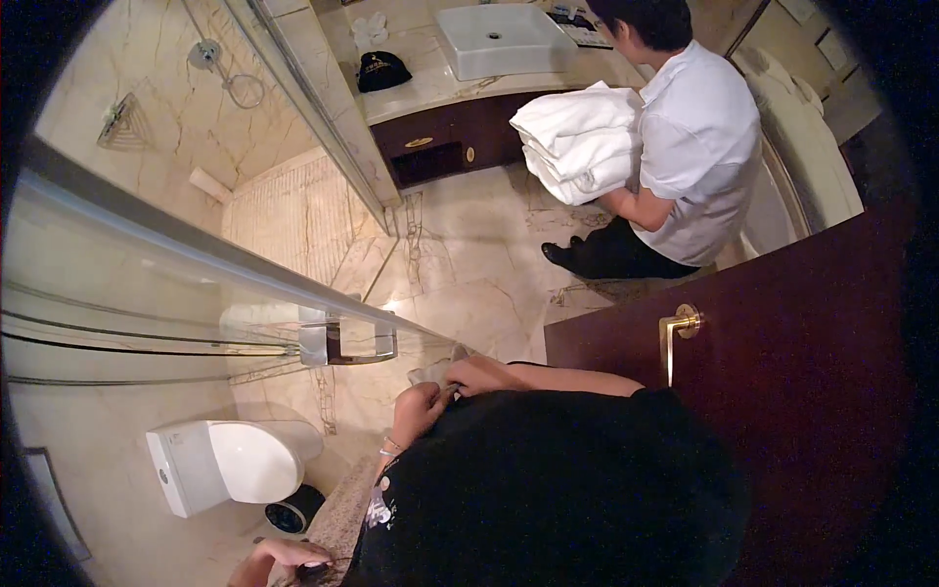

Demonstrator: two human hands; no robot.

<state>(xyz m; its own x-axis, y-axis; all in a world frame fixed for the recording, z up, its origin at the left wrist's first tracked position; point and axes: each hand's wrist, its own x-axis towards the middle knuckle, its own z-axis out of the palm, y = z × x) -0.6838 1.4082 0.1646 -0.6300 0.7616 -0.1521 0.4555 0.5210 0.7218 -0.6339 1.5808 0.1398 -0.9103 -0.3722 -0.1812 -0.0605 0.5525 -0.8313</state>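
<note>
My left hand point(421, 406) and my right hand point(486, 374) are close together in front of my chest. Both are closed on a small grey cloth point(437, 369), which sits next to the metal edge of a glass partition point(245, 269). A chrome handle point(347, 342) on the glass is just left of the cloth. My black top fills the lower middle of the view. A band is on my left wrist.
A person in a white shirt point(699, 137) crouches by the vanity holding a stack of folded white towels point(577, 142). A white basin point(499, 39) sits on the counter. A dark wooden door point(802, 391) with a gold handle point(680, 328) is at the right. A toilet point(230, 465) is at the lower left.
</note>
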